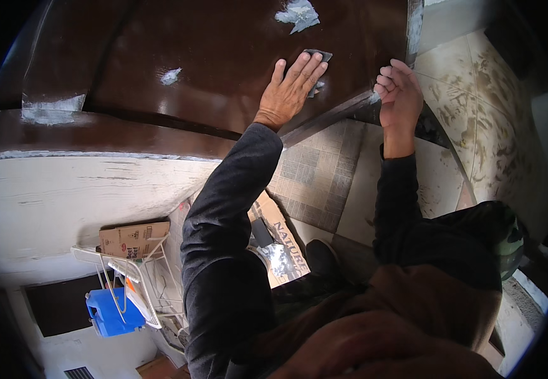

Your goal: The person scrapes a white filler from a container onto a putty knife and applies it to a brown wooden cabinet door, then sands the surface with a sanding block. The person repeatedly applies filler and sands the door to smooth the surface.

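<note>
My left hand (291, 88) lies with fingers stretched over a small dark grey piece of sandpaper (322, 55), pressing it against a glossy dark brown panel (211, 57). Only the edges of the sandpaper show past the fingers. Pale filler patches mark the panel: a large one (299, 15) beyond my fingertips, a small one (171, 76) to the left. My right hand (401, 91) is raised by the panel's right edge, its fingers curled in. What the curled fingers hold, if anything, is hidden.
Below on the left stand a white metal-framed rack (122, 262), a cardboard box (134, 240) and a blue jerrycan (115, 311). A flattened piece of cardboard (290, 237) with a dark block (261, 232) lies near my feet. Smudged tiles (470, 107) cover the floor at right.
</note>
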Demonstrator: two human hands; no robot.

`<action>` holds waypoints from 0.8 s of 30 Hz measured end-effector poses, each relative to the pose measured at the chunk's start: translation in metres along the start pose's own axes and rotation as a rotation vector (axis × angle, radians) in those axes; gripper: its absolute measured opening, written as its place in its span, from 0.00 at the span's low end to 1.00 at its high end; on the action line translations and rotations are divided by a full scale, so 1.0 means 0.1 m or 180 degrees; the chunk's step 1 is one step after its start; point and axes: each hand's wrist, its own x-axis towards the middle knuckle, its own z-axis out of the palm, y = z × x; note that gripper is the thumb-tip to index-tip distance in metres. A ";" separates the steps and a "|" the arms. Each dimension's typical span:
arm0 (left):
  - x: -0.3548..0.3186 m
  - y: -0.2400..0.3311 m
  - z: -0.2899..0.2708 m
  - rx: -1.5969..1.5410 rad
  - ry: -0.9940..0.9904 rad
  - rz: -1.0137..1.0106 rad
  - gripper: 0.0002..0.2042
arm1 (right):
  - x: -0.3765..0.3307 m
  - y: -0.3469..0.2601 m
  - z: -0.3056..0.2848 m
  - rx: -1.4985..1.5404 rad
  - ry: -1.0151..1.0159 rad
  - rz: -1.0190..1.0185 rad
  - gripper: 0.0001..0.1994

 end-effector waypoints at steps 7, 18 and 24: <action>-0.78 -0.42 -0.25 -0.0318 -0.0857 0.0614 0.31 | 0.08 -0.07 -0.07 -0.0317 0.0178 -0.0450 0.11; -0.65 0.05 -1.67 -0.6277 0.0557 -0.3082 0.17 | -0.76 0.18 0.44 -0.0288 -0.4369 0.1555 0.37; -1.27 -1.08 -1.62 -0.2652 0.2539 -0.4056 0.22 | -0.41 -0.35 0.82 -0.0997 -0.1112 -0.1674 0.31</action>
